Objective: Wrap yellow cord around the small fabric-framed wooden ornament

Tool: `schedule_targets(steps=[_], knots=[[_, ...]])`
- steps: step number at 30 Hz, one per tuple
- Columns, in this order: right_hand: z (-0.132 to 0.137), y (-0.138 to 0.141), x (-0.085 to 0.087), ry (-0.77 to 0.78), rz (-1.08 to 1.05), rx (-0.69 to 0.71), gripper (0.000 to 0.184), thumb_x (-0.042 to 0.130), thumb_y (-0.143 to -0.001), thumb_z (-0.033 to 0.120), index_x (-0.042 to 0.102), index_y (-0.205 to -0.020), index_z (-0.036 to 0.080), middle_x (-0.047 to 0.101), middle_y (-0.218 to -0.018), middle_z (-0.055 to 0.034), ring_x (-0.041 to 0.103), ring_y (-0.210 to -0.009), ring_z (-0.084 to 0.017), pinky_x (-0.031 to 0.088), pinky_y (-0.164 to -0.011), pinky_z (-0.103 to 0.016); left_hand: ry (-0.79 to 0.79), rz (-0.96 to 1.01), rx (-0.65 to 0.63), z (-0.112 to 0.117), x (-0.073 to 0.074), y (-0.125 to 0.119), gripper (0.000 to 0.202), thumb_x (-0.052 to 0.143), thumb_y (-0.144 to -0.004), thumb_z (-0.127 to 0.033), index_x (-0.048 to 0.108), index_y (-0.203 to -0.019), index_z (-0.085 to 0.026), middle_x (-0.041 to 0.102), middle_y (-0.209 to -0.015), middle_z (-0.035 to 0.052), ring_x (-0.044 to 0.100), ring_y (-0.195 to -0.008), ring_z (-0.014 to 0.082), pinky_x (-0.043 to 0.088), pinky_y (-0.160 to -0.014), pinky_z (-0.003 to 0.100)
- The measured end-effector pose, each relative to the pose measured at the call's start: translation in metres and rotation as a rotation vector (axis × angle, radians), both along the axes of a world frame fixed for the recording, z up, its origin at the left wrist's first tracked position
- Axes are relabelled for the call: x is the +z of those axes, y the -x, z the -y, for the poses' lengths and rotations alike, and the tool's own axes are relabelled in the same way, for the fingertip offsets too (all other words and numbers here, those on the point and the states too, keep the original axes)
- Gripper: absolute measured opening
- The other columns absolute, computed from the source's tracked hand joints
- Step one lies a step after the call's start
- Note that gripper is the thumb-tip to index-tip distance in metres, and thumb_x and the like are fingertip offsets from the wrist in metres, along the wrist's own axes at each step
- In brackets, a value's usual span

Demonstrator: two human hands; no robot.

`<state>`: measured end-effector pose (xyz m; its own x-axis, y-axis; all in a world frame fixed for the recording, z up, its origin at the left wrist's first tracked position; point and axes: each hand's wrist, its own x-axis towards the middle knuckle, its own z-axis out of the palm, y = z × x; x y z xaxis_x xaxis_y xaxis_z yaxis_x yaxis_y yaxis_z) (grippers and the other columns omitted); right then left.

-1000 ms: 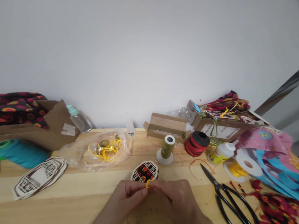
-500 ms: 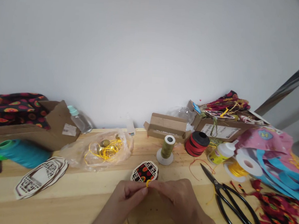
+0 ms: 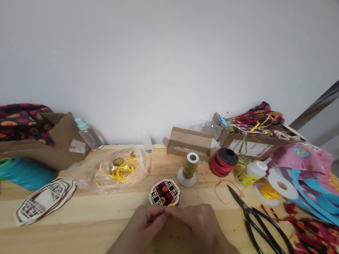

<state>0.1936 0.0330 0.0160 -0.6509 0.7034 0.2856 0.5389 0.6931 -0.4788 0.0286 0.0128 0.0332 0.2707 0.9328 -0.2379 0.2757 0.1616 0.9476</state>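
Observation:
Both hands meet at the near edge of a scalloped wooden ornament (image 3: 165, 192) backed with dark, red-patterned fabric. My left hand (image 3: 149, 224) is closed in a pinch on yellow cord (image 3: 169, 205), of which only a bit shows at the fingertips. From the other side my right hand (image 3: 201, 224) pinches at the same spot, its fingertips touching the left ones. A loose end of the cord shows below the left wrist. The fingers hide the knot or loop itself.
Black scissors (image 3: 255, 222) lie to the right, near fabric scraps (image 3: 318, 242) and a yellow cord spool (image 3: 275, 187). An olive thread spool (image 3: 189, 169) and a red cord spool (image 3: 223, 163) stand behind. Cut-out wooden pieces (image 3: 45, 201) and a plastic bag (image 3: 81, 175) are at left.
The ornament has turned slightly and shows a little more beyond the fingers. Less of the yellow cord is visible between the fingertips. Both hands remain in nearly the same place.

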Motion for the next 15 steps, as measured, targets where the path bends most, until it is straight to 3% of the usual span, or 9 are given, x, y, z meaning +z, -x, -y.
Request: schedule_targets(steps=[6, 11, 15], knots=[[0.001, 0.004, 0.005, 0.274, -0.163, -0.022, 0.030, 0.042, -0.078, 0.014, 0.055, -0.096, 0.033, 0.066, -0.076, 0.0075, 0.060, -0.064, -0.007, 0.037, -0.054, -0.014, -0.005, 0.024, 0.014, -0.002, -0.002, -0.002, 0.026, 0.044, -0.075, -0.022, 0.067, -0.086, -0.017, 0.069, -0.070, 0.0006, 0.057, -0.070, 0.0172, 0.042, -0.067, 0.023], [0.003, 0.009, 0.003, 0.232, -0.228, -0.147, 0.019, 0.042, -0.081, 0.024, 0.059, -0.087, 0.027, 0.067, -0.070, 0.0046, 0.060, -0.057, -0.009, 0.038, -0.052, -0.015, 0.043, 0.010, 0.236, 0.001, -0.011, -0.003, 0.026, 0.048, -0.070, -0.025, 0.070, -0.063, -0.013, 0.061, -0.049, -0.0008, 0.052, -0.056, 0.0147, 0.039, -0.055, 0.020], [0.004, 0.009, 0.000, 0.222, -0.230, -0.140, 0.018, 0.041, -0.081, 0.023, 0.059, -0.086, 0.025, 0.066, -0.068, 0.0046, 0.059, -0.055, -0.007, 0.037, -0.051, -0.014, 0.088, 0.055, 0.407, 0.006, -0.009, -0.006, 0.026, 0.053, -0.065, -0.030, 0.065, -0.052, -0.012, 0.053, -0.043, -0.0026, 0.045, -0.048, 0.0113, 0.035, -0.048, 0.018]])
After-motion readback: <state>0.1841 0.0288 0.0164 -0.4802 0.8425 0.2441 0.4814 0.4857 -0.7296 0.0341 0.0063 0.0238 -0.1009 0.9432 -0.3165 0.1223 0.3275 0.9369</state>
